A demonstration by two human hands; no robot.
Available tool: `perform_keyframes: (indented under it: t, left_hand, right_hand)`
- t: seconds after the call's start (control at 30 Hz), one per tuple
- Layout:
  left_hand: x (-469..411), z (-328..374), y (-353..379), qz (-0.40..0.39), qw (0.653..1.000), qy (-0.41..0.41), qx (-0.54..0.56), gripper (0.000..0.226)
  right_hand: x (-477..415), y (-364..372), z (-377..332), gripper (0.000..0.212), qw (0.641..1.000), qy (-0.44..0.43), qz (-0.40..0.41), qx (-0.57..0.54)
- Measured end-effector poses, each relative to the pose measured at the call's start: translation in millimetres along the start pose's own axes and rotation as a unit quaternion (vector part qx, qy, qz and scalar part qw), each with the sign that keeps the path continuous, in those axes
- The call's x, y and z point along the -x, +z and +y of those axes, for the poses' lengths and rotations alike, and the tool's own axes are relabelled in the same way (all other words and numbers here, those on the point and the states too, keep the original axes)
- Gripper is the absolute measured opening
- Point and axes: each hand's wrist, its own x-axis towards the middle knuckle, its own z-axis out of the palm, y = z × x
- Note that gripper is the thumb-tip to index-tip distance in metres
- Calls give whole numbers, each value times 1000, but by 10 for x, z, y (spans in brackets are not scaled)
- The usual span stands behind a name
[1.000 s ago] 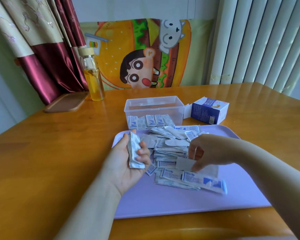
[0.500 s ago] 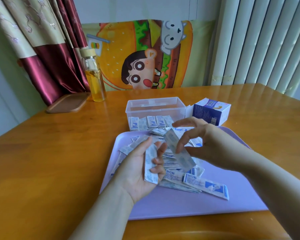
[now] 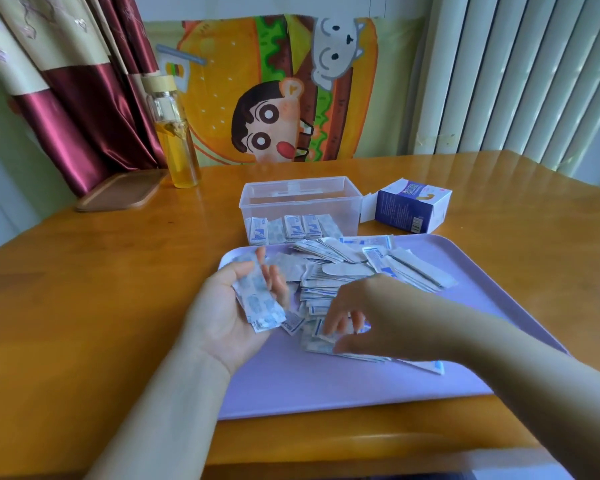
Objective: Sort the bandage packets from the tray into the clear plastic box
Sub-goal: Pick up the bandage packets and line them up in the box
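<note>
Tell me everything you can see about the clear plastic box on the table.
The clear plastic box is rectangular and see-through, with rounded corners and no lid on. It stands upright on the wooden table, just beyond the far edge of the purple tray, a blue-and-white carton close on its right. A row of bandage packets stands on end against its near wall; behind them it looks unfilled.

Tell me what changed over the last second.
The right hand, which half a second ago carried a packet up to the left hand, has come back down onto the pile on the tray; whether it grips another is blurred. The left hand holds its stack of packets, apparently with that one added. The clear plastic box, carton and tray have not moved.
</note>
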Motion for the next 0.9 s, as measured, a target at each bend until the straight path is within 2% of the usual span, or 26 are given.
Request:
perform_keyframes:
  t: [0.07, 0.2, 0.3, 0.47, 0.67, 0.77, 0.9]
  left_hand:
    - [-2, 15, -15, -4, 1000, -6, 20, 21]
    - [11, 2, -19, -3, 1000, 0, 13, 17]
    - [1, -7, -36, -7, 1000, -7, 9, 16]
    - [-13, -38, -8, -8, 1000, -16, 10, 15]
    - [19, -31, 27, -17, 1000, -15, 2, 15]
    - [33, 2, 21, -13, 1000, -6, -4, 15]
    - [9, 44, -43, 9, 1000, 10, 2, 15]
  right_hand:
    - [-8, 52, -40, 19, 999, -1, -20, 45]
    - [-28, 24, -51, 28, 991, 42, -2, 127]
    - [-38, 5, -65, 37, 986, 67, -19, 151]
    - [-131, -82, -111, 39, 984, 88, -119, 101]
    - [-299, -168, -119, 29, 961, 89, -224, 137]
    - [-337, -122, 0, 27, 970, 83, -200, 112]
    - [-308, -154, 122, 29, 986, 94, -134, -15]
